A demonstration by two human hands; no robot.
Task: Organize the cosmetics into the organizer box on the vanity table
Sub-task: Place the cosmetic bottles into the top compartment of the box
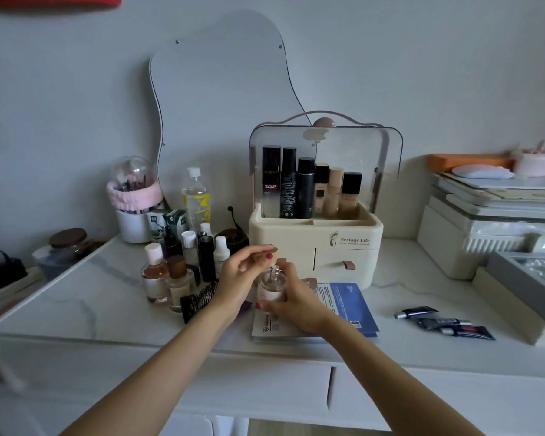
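1. At the near middle of the white marble tabletop (76,297), just in front of the cream organizer box (315,247), a person is holding a small clear perfume bottle (272,286) above some blue-and-white sachets (353,303).
2. Fingers of the right hand (296,302) are wrapping around the bottle's round body, while the left hand (243,272) is pinching the tan cap (272,254) just over the bare spray nozzle.
3. Glass like this is likely to be stiff, smooth, slippery and breakable, and fairly heavy for its size; the wide body looks the safest hold, not the thin neck.
4. Six tall bottles are already standing in the organizer's far row under its clear lid; more bottles are waiting in a cluster at left, and three dark tubes (444,324) are lying at right.
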